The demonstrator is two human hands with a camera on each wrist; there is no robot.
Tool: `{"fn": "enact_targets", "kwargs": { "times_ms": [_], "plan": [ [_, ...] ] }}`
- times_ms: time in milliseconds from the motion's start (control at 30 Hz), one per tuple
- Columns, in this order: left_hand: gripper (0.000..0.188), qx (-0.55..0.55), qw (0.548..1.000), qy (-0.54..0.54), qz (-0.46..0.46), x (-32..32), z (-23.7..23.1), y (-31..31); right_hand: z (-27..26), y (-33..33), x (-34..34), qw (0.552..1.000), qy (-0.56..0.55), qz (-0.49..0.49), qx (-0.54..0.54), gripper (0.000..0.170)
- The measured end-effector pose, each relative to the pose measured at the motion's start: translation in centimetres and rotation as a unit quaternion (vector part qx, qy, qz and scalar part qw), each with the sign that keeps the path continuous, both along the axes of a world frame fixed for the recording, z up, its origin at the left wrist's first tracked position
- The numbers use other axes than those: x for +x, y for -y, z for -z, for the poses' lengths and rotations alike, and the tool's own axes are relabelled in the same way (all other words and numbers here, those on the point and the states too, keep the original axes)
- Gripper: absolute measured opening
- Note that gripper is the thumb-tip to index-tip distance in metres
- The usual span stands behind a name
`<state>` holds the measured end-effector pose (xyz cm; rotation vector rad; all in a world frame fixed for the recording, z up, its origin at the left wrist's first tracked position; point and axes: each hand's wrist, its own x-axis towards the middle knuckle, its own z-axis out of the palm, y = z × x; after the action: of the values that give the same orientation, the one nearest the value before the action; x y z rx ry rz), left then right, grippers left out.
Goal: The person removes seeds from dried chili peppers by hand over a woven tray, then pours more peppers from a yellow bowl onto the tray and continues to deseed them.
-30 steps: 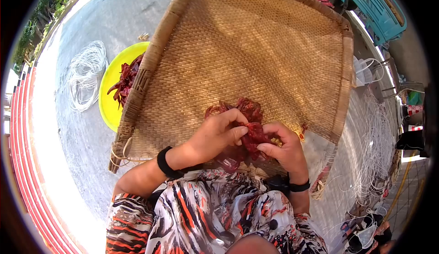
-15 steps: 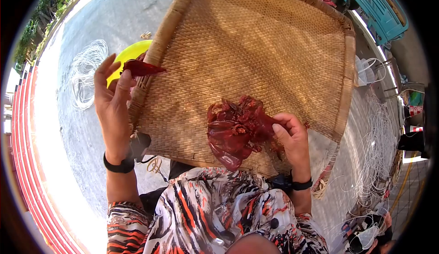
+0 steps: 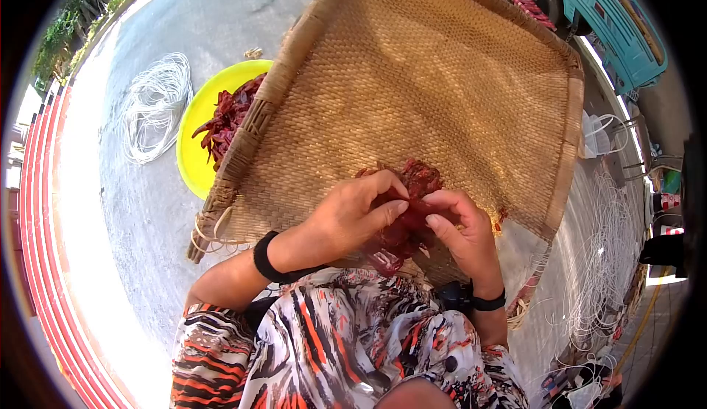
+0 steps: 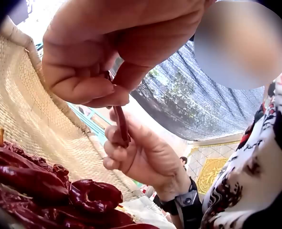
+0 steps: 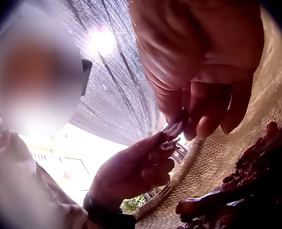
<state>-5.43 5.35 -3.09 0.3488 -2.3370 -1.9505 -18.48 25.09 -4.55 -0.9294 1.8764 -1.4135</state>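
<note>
One woven tray (image 3: 442,85) held a heap of red peppers (image 3: 421,176), one yellow dish (image 3: 193,170) beside it held more pods (image 3: 230,118), and above the heap the fingers of the left hand (image 3: 357,209) and right hand (image 3: 469,234) both pinched a single pepper (image 4: 122,126).

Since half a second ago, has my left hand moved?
Yes, rightward: your left hand went from the left rim of the woven tray to beside your right hand.

Two hands (image 3: 347,214) (image 3: 468,236), one woven tray (image 3: 412,100), one yellow dish (image 3: 193,159), two black wristbands (image 3: 264,258) (image 3: 488,303), red peppers (image 4: 31,183) too many to count
</note>
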Motion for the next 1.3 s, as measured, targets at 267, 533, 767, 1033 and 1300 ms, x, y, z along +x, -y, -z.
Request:
{"fn": "enact_targets", "kwargs": {
  "times_ms": [267,533,767,1033,1300],
  "plan": [
    [0.018,0.094,0.918,-0.098,-0.373,4.1,-1.5,6.9,1.7,-3.5,-2.1,0.954,-0.262,0.016,0.147,0.035],
    [0.040,0.112,0.871,-0.174,-0.445,5.7,-2.0,9.4,3.1,-4.1,-2.2,0.940,-0.279,-0.010,0.196,0.035],
    [0.038,0.058,0.998,-0.018,-0.021,1.9,0.5,1.8,1.5,-2.2,-1.5,0.985,-0.134,0.026,0.107,0.017],
    [0.023,0.127,0.986,0.086,0.070,-0.7,1.2,-0.4,1.1,-2.3,-0.4,0.979,0.197,-0.050,-0.005,0.024],
    [0.017,0.161,0.969,-0.021,-0.186,2.2,-0.2,3.5,1.4,-4.3,-1.2,0.982,-0.088,0.061,0.158,0.029]
  ]
}}
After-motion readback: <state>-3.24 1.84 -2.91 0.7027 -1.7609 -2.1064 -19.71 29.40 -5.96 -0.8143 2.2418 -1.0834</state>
